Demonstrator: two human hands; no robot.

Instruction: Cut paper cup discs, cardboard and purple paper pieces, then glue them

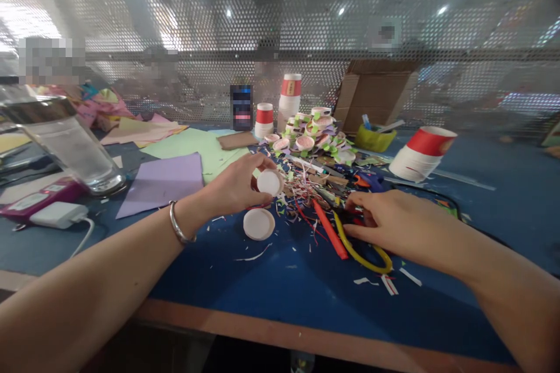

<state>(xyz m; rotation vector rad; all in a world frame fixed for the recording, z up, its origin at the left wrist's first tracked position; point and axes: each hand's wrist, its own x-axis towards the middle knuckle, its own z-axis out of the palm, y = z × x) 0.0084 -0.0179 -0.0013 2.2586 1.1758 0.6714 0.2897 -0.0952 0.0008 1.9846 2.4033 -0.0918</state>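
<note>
In my left hand [238, 186], pinched between thumb and fingers, is a small white round cup bottom [268, 183] cut from a paper cup. A second white cup bottom [259, 224] lies on the blue tabletop just below it. My right hand [376, 215] is closed around the near part of a pair of scissors with a yellow-rimmed handle [363, 259]; its blades are mostly hidden among scraps. Beside the scissors lies a red stick-like tool [330, 230], perhaps a cutter or pen. Thin paper scraps [301, 180] are strewn between both hands.
Decorated cup bottoms [305, 143] are heaped behind the scraps. Stacked paper cups [422, 154] lean at right; another stack [290, 96] stands behind. A yellow container [375, 139], glue gun [370, 180], purple paper [161, 183], glass of water [72, 151] and power strip [44, 198] surround the work area.
</note>
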